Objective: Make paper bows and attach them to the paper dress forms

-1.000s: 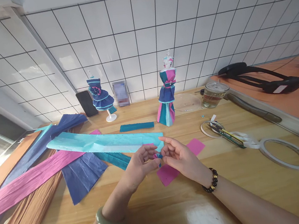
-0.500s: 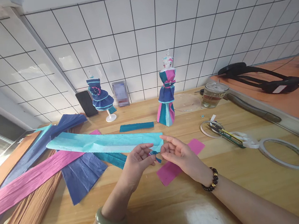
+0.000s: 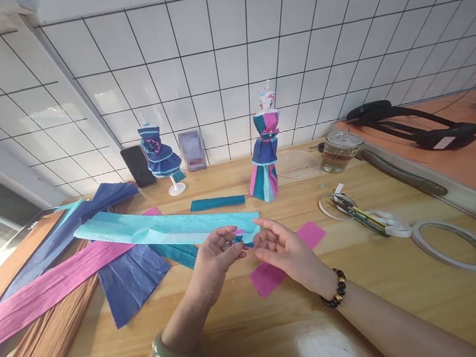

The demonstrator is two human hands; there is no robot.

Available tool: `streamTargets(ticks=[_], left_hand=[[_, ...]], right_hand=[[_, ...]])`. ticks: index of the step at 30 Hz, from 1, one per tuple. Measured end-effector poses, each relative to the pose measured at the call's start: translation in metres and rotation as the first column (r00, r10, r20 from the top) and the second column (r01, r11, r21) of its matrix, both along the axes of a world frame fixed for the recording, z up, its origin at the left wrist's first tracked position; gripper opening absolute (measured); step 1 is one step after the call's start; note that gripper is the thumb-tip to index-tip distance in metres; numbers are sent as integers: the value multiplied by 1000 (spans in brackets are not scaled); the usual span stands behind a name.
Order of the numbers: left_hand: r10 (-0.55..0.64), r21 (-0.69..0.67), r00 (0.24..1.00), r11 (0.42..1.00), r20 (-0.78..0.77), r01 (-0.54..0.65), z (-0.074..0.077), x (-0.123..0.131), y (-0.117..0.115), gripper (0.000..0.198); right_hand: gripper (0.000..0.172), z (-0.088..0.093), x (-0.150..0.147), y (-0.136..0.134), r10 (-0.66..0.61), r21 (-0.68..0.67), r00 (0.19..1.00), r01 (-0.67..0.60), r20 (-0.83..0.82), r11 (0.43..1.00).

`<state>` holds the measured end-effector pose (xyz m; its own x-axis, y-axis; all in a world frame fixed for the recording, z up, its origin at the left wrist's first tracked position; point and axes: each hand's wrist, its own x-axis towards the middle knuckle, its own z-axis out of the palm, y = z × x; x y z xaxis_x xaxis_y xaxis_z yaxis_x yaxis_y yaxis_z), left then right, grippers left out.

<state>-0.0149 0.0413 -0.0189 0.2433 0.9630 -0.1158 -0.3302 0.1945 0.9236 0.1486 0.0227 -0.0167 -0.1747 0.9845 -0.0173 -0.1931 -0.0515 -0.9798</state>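
So the little scrap of folded paper [image 3: 239, 240], pink and teal as far as I can see, is up between the two hands, just above the near edge of the light blue strip [image 3: 159, 225]. The left hand [image 3: 216, 258] has it pinched between thumb and fingers, which cover a good part of it. The right hand [image 3: 284, 246] is right next to it with the fingers curled in, but honestly I can't tell if they've got an edge or are only close by. Below, a flat bit of pink paper [image 3: 270, 279] lies on the wooden table [image 3: 252, 331], partly under the right hand. Handling-wise, I'd guess the scrap weighs next to nothing and is soft, more likely to crumple or tear than slip, though the folds probably stiffen it a bit. I'd pinch it lightly where the folds bunch together, fingertips only, and leave the loose edges alone since they'd crease easily. Behind it are two small dress forms, one in blue [image 3: 163, 160], one in mixed colors [image 3: 266, 150].
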Motion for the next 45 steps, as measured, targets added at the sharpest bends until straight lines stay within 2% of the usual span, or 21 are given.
streamTargets(ticks=[11, 18, 21, 28, 37, 41, 45], left_hand=[[-129, 76, 982, 987, -139, 140, -2, 4, -2, 35], [-186, 70, 935, 974, -301, 216, 0, 3, -4, 30], [-216, 73, 917, 965, -334, 254, -1, 3, -3, 31], [-157, 77, 936, 979, -314, 189, 1, 2, -2, 25], [-121, 40, 936, 989, -330, 141, 4, 5, -4, 19], [-124, 42, 945, 989, -304, 144, 2, 5, -3, 19], [-112, 76, 927, 986, -358, 148, 2, 5, -3, 17]], right_hand=[[50, -1, 2, 1, -59, 15, 997, 58, 49, 998], [50, -9, 0, 1, -42, 135, 986, 20, 162, 991], [49, -10, 0, 0, -33, 132, 986, 11, 165, 991], [51, -2, 1, 2, -64, 8, 998, 64, -7, 998], [50, -2, 0, 1, -63, 54, 993, 58, 102, 997], [51, -2, 0, 1, -65, 52, 994, 60, 93, 997], [51, -1, 0, -1, -67, 47, 994, 64, 80, 997]])
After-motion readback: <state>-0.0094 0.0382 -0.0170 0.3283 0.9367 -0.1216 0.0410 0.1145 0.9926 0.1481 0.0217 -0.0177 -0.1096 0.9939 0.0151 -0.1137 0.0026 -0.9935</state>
